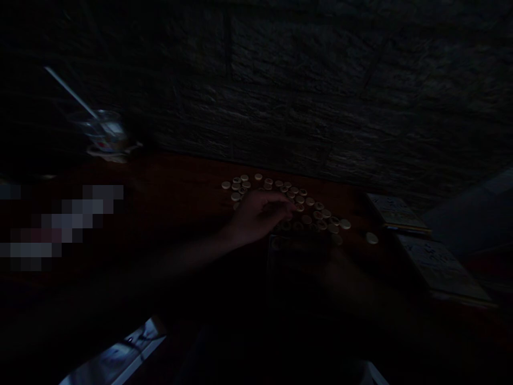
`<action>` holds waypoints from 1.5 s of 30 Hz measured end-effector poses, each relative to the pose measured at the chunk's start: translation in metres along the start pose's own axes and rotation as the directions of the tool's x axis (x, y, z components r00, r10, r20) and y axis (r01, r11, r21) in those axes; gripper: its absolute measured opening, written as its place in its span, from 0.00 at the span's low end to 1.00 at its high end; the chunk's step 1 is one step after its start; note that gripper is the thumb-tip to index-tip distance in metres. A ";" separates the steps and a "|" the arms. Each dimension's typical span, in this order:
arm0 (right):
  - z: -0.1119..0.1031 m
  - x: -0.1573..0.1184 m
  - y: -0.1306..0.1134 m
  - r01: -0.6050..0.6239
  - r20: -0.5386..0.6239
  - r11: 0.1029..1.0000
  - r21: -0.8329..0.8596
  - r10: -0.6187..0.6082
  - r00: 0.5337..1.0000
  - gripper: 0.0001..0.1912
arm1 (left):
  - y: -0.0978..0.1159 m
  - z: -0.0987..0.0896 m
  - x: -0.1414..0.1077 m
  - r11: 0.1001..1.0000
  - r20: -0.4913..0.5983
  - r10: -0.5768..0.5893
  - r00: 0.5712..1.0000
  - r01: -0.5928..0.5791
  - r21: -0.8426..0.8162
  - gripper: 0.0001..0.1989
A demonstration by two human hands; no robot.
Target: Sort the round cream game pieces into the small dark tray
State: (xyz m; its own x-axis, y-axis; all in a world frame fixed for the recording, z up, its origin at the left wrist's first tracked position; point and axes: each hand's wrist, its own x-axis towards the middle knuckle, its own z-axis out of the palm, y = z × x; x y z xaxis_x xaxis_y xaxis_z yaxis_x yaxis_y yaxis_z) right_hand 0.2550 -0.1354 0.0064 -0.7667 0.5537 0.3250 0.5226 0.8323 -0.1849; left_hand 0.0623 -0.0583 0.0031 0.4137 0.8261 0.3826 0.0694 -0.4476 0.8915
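Note:
My left hand (pixel 258 216) reaches over a spread of round, pale game pieces (pixel 310 201). Its thumb and fingers are curled together, with the tips right by one piece (pixel 300 207); whether something sits between them is hidden. Some pieces show marks on their faces, too dark to read. Below the fingers is the faint outline of a dark box or tray (pixel 270 262). My right hand (pixel 340 270) is a dim shape at the right of this box, its fingers lost in shadow. One piece (pixel 372 238) lies apart at the right.
A clear cup (pixel 105 131) with a straw stands at the back left. Two flat boxes or books (pixel 396 211) (pixel 444 267) lie on the right of the brown table (pixel 180 182). A textured brick-pattern wall (pixel 280 69) rises behind. Something bright (pixel 120 355) shows at the lower left.

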 end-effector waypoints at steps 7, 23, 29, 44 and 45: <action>0.003 -0.001 0.000 0.001 -0.022 1.000 -0.025 -0.002 1.000 0.08 | -0.001 0.000 0.000 0.998 0.020 0.003 1.000 -0.004 0.067 0.10; 0.007 -0.001 0.003 -0.004 -0.056 0.999 -0.050 0.001 0.998 0.08 | -0.001 0.001 -0.001 0.991 0.038 0.004 0.999 -0.009 0.133 0.09; -0.003 0.000 0.001 0.039 -0.139 0.999 -0.025 -0.042 0.989 0.07 | -0.006 -0.005 0.003 0.993 -0.021 0.010 1.000 -0.008 0.120 0.10; -0.009 0.000 0.065 -0.477 -0.376 0.788 0.388 0.608 0.699 0.12 | -0.019 -0.009 0.009 0.948 0.241 -0.003 0.970 -0.074 0.308 0.07; -0.009 0.001 0.065 -0.467 -0.377 0.792 0.393 0.602 0.704 0.12 | -0.020 -0.008 0.009 0.948 0.259 -0.006 0.966 -0.077 0.308 0.07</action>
State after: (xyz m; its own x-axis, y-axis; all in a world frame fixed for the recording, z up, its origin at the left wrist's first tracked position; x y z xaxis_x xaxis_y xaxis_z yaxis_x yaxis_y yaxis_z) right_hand 0.2919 -0.0813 0.0032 -0.0845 0.8801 0.4671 0.6257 0.4117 -0.6625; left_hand 0.0573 -0.0394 -0.0091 0.6344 0.7119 0.3011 0.3138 -0.5933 0.7413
